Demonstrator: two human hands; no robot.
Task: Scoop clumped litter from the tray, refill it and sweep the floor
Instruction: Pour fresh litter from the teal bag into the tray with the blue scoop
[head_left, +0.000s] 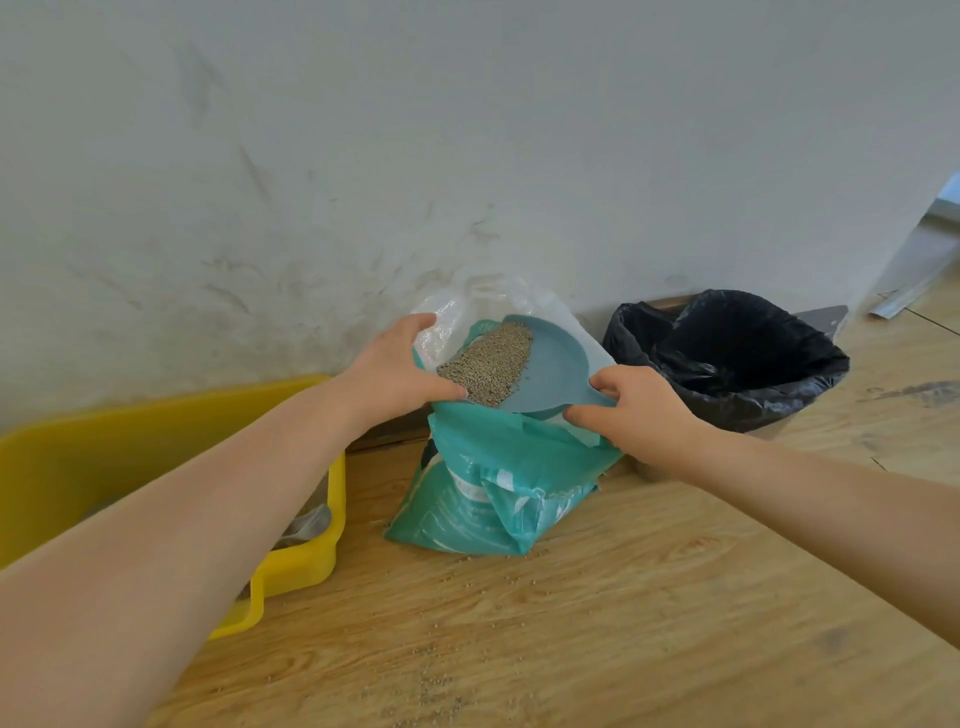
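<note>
In scoop (550, 371), grey litter (488, 364).

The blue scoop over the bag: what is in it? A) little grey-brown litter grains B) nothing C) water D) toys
A: the blue scoop, held by the right hand over the teal bag, carries a pile of small grey-brown grains.

We see a glossy yellow plastic tray (306, 564) on a wood-grain floor (649, 597). The teal litter bag (483, 499) looks like crinkled, slightly shiny plastic film. The blue-grey scoop (558, 364) appears smooth, matt plastic, holding coarse grainy litter (491, 364). The black bin liner (727, 358) is thin, glossy and wrinkled; the wall (363, 156) is matt and scuffed.
</note>
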